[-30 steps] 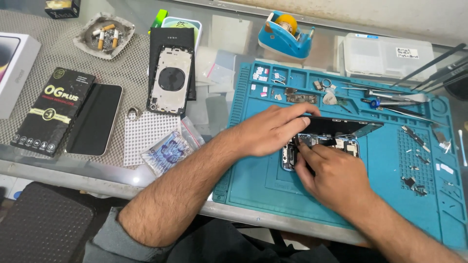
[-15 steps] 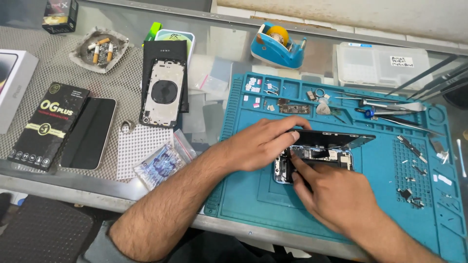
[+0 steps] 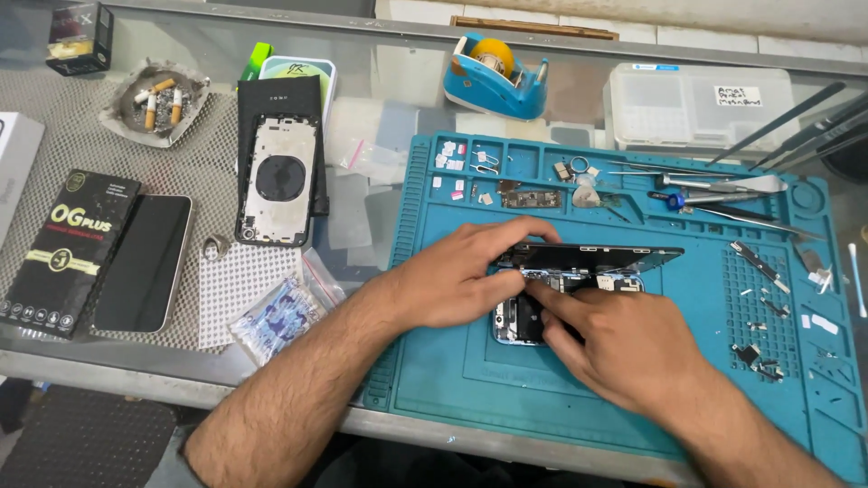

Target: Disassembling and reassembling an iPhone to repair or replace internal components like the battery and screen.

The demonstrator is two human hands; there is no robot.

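While tilted, screen (image 3: 597, 258), both hands seemingly touching

Flat black-and-yellow package (image 3: 65, 253) far left, dark phone screen (image 3: 145, 262) beside it, perhaps touching.

tape dispenser (image 3: 493, 75), ashtray (image 3: 159, 101), black box (image 3: 65, 254)

Both hands cover most of the opened blue-framed phone body (image 3: 517, 318), so the spot under the right hand's fingertips (image 3: 533, 291) cannot be made out; the teal silicone repair mat (image 3: 452, 380) runs past the right edge, its tiny loose parts (image 3: 758, 354) too small to identify
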